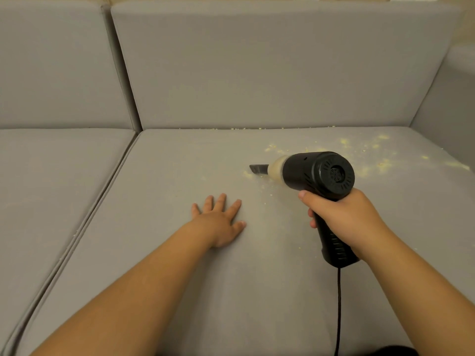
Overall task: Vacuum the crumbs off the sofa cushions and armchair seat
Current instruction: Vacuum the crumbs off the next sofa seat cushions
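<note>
my right hand point(345, 222) grips the handheld vacuum point(318, 176), nozzle among crumbs point(359, 155); my left hand point(221, 222) rests flat, fingers spread, on the sofa cushion point(180, 278).

You will find nothing to read here: the black handheld vacuum point(317, 173) at centre right carries only moulded vent slots, with no brand, label or number legible, and the grey sofa cushions point(205, 253) are plain.

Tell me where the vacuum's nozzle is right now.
In the head view, the nozzle sits low over the right seat cushion, beyond the flat left hand, beside crumbs.
</note>
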